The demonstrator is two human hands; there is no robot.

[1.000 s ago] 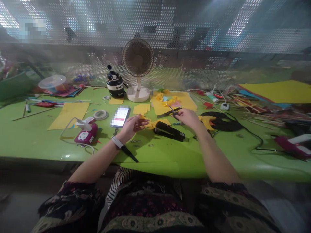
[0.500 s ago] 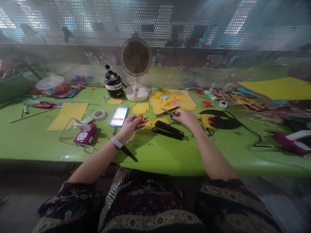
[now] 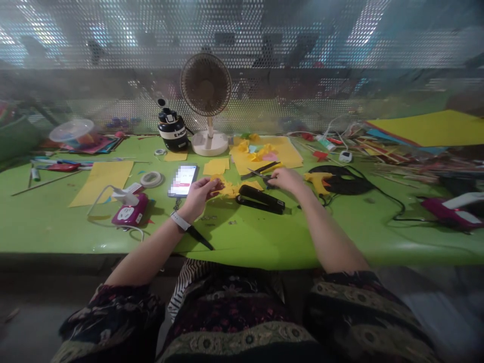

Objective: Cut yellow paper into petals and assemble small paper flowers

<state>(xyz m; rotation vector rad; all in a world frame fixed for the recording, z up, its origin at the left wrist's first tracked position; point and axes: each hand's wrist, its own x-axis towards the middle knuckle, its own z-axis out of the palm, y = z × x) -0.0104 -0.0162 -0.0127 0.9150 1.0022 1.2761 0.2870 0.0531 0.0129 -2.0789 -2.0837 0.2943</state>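
My left hand [image 3: 199, 196] is closed with its fingertips pinched on a small piece of yellow paper [image 3: 216, 180]. Crumpled yellow paper scraps [image 3: 229, 190] lie just beside those fingertips. My right hand [image 3: 286, 180] is closed round the dark handles of a pair of scissors [image 3: 259, 174], whose blades point left towards the other hand. Right behind the scissors lies a long dark tool [image 3: 260, 170]. A black stapler [image 3: 260, 200] rests on the table in front of the scissors, between my hands.
A phone [image 3: 183, 180] lies behind my left hand. Farther back stand a fan [image 3: 209, 143] and a black bottle [image 3: 173, 131]. Yellow paper flowers [image 3: 264, 150] sit on a yellow sheet [image 3: 289, 151]. A yellow glue gun [image 3: 319, 182] with its cord is to the right; a purple power socket [image 3: 131, 212] is left.
The fingers of my left hand, spread before, have curled in around the yellow paper. My right hand stays on the scissors with little movement. The whole view has shifted slightly.
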